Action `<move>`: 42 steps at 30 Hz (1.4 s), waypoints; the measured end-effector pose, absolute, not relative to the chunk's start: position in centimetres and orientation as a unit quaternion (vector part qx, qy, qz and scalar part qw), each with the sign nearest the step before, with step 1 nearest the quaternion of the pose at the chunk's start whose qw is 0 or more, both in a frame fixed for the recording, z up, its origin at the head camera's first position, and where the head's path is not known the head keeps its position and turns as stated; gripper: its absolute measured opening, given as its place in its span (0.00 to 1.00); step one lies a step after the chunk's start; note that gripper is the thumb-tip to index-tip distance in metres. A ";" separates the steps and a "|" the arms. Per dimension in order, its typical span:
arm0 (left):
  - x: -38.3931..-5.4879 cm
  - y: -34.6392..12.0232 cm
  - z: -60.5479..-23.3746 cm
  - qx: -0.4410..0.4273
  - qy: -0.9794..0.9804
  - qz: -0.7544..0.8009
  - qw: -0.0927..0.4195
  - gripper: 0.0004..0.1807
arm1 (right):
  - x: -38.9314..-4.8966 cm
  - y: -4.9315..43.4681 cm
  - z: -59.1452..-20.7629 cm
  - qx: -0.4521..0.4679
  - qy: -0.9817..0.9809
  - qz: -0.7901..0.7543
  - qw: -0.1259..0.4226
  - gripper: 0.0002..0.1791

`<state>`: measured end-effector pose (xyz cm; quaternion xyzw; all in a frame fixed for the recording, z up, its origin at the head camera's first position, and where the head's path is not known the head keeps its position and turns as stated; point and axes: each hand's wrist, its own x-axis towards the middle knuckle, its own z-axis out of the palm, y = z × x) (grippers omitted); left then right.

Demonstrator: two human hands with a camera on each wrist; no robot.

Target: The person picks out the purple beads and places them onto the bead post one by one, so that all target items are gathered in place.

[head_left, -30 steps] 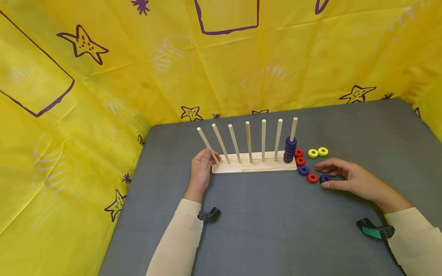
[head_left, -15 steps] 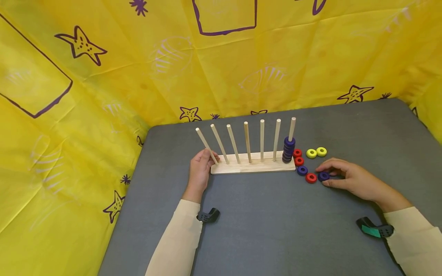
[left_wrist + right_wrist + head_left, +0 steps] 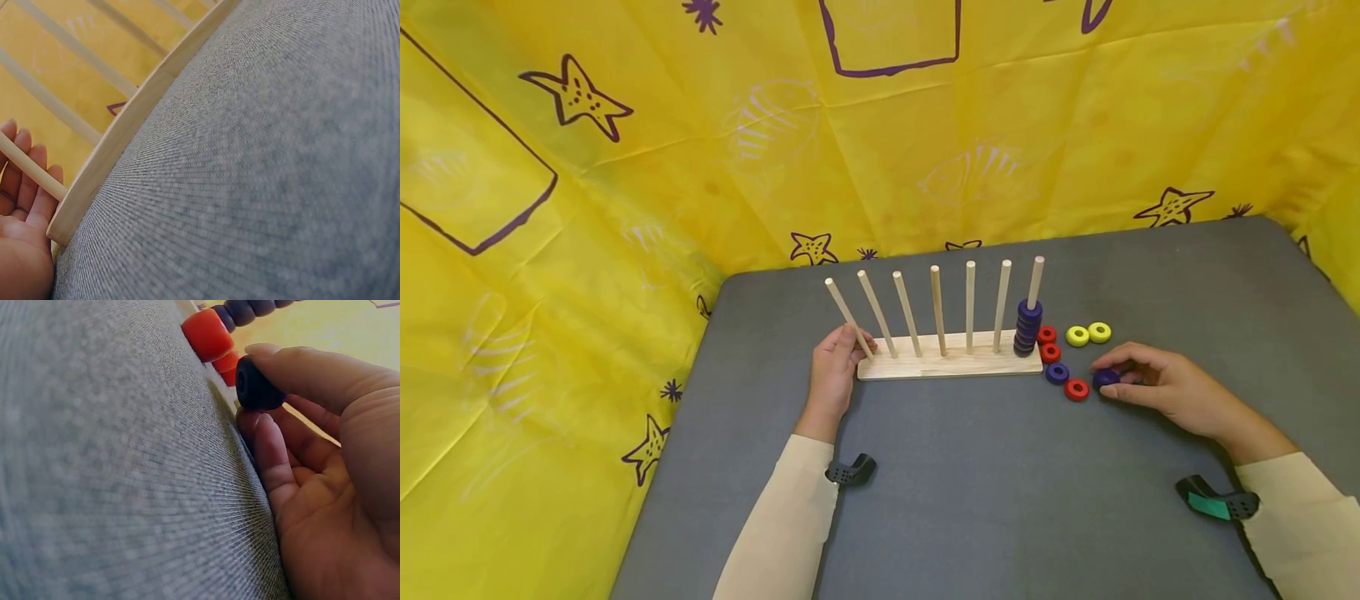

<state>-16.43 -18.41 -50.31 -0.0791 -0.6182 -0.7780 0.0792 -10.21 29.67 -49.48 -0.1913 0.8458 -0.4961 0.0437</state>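
A wooden peg rack with a row of upright pegs stands on the grey table. At its left end my left hand holds the end peg, its fingers passing behind the peg in the left wrist view. My right hand pinches a dark blue ring between thumb and fingers; in the right wrist view the ring is tipped on edge, just above the cloth. Several blue rings are stacked on the rightmost peg.
Right of the rack lie several red rings, one of them nearest the front, and a loose blue ring. Two yellow rings lie farther back. A yellow patterned cloth hangs behind the table.
My right thumb and fingers have closed on the blue ring and tipped it up, slightly off the table. The left hand stays at the end peg.
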 end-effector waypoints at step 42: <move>-16.3 -18.4 -50.2 -0.079 -0.627 -0.771 0.077 0.37 | -9.8 27.6 -49.3 -0.174 0.845 -0.505 -0.039 0.22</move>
